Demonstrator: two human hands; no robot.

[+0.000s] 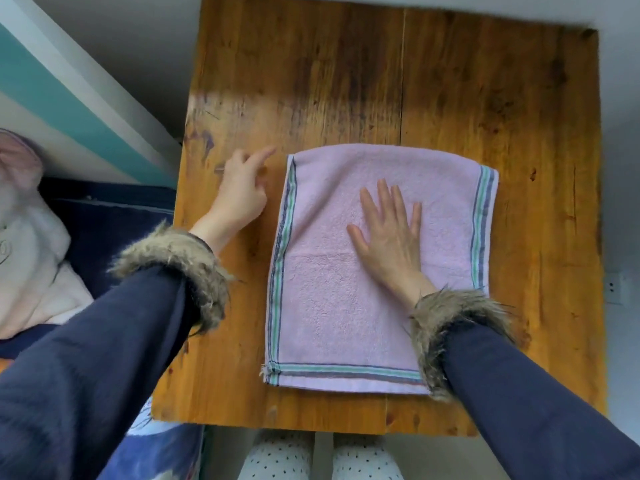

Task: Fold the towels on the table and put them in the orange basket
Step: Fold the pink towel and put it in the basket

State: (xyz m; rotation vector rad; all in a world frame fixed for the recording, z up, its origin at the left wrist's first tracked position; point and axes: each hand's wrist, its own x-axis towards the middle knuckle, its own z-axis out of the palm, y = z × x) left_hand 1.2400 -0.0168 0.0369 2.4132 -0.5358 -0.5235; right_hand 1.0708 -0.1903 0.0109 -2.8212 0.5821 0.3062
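A pink towel (329,299) with green and blue striped borders lies folded flat on the wooden table (381,81). My right hand (388,237) presses flat on its middle, fingers straight and spread. My left hand (239,195) hovers just left of the towel's left edge, index finger stretched out, the other fingers loosely curled, holding nothing. No orange basket is in view.
A bed with dark blue bedding (104,220) and a white and pink pillow (27,237) lies left of the table. A wall socket (614,288) shows at the right. My knees in dotted trousers (322,455) are under the table's near edge.
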